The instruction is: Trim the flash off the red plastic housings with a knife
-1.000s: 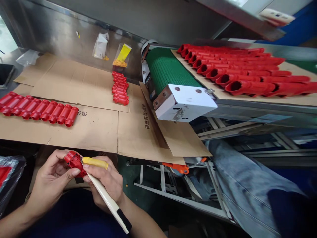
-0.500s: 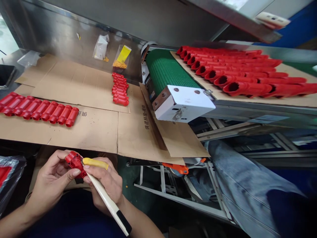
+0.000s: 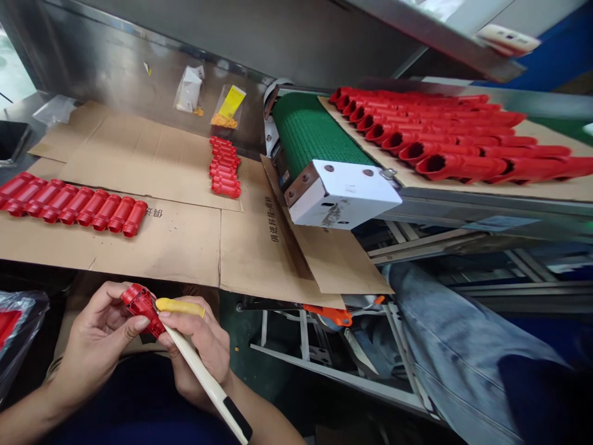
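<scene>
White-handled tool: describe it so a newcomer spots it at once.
In front of the cardboard, find the right hand with the yellow finger cover. It grips the tool, pointed at the red part in the left hand. Its pale handle with a black patch sets it apart from that red part.

A shiny grey metal wall [image 3: 278, 40] stands at the back, behind the table [image 3: 34, 104]. Flat brown cardboard [image 3: 152, 253] lies over the table. On the right is a green belt [image 3: 315, 133] with a white block [image 3: 347, 198] at its near end. Pale metal bars [image 3: 333, 375] show lower down, over a dark green floor [image 3: 262, 364]. Bright light [image 3: 12, 68] shows at the top left, and a big blue patch [image 3: 551, 46] at the top right.
</scene>
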Demonstrator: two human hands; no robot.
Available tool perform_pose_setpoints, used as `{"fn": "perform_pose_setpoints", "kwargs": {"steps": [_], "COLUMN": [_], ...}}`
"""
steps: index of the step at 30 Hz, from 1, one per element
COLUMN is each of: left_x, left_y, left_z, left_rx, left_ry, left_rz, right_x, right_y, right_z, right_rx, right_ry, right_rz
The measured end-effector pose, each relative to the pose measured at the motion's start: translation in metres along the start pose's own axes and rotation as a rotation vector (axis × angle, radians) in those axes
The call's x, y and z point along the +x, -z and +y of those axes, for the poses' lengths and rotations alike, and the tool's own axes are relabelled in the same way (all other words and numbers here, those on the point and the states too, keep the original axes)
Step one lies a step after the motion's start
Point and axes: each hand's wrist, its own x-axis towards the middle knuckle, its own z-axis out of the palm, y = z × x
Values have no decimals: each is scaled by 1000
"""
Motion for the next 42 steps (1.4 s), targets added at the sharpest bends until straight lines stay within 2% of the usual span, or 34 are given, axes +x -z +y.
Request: {"fn": "perform_pose_setpoints", "kwargs": {"steps": [5, 12, 16, 18, 20, 23, 24, 27, 28, 30, 31, 33, 36, 38, 40, 42], "left_x": [-1, 1, 2, 2, 1, 3, 4, 7, 8, 7, 5, 3, 2, 3, 5, 6], "left_y": [0, -1, -1, -2, -3, -4, -3, 1, 3, 5, 6, 4, -2, -5, -6, -6], "left_z": [3, 3, 2, 5, 12, 22, 24, 24, 22, 19, 17, 17, 21, 24, 25, 25], "left_rx": [18, 43, 2, -86, -208, -303, -296, -246, -251, -282, -283, -229, -166, -202, -220, -204], "left_ry": [-15, -42, 21, 106, 239, 446, 497, 604, 614, 566, 509, 383, 306, 321, 336, 335], "left_rz": [-8, 29, 1, -2, -2, -61, -88, -146, -168, -197, -188, -93, 69, 104, 100, 94], "right_x": [2, 7, 9, 9, 12, 21, 25, 32, 31, 28, 25, 19, 15, 13, 12, 10], "right_y": [1, 6, 13, 18, 25, 32, 32, 29, 27, 22, 21, 20, 25, 29, 31, 29], "right_z": [0, -2, -1, 0, 2, 5, 6, 11, 12, 14, 13, 9, 0, -4, -6, -3], "right_rx": [-1, -6, 44, 170, 317, 332, 306, 378, 438, 530, 531, 389, 10, -93, -77, -58], "right_ry": [6, -58, -128, -262, -409, -563, -628, -916, -1000, -1079, -1062, -890, -386, -113, 4, 44], "right_rz": [-22, -84, -129, -95, -6, 85, 50, -206, -271, -298, -274, -225, -152, -132, -137, -130]}}
